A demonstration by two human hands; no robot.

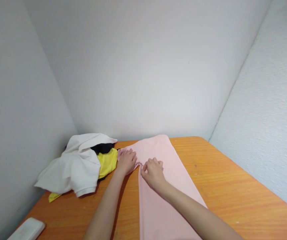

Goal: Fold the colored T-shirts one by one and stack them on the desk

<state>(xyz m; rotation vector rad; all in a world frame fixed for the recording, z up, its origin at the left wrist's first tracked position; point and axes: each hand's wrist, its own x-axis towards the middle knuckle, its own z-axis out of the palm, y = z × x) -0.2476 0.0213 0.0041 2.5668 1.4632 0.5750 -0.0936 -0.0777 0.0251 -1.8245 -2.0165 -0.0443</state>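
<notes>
A pink shirt (169, 200), apparently doubled lengthwise, lies on the wooden table, with a short sleeve-like part reaching left. My left hand (127, 161) rests palm down on that sleeve part, its fingers spread slightly and a little bent. Close to the bunched underarm fold, my right hand (154, 171) has its thumb and finger pinched together at the cloth's left edge. The exact bit of fabric between those fingertips is partly hidden. The lower end of the shirt runs out of view at the bottom.
Left of the shirt lies a loose heap: a white garment (80, 166), yellow cloth (108, 163) and black cloth (103, 147). A white plastic-looking object (28, 229) sits at the near left. Walls border the orange-brown table (223, 186) at the back and sides.
</notes>
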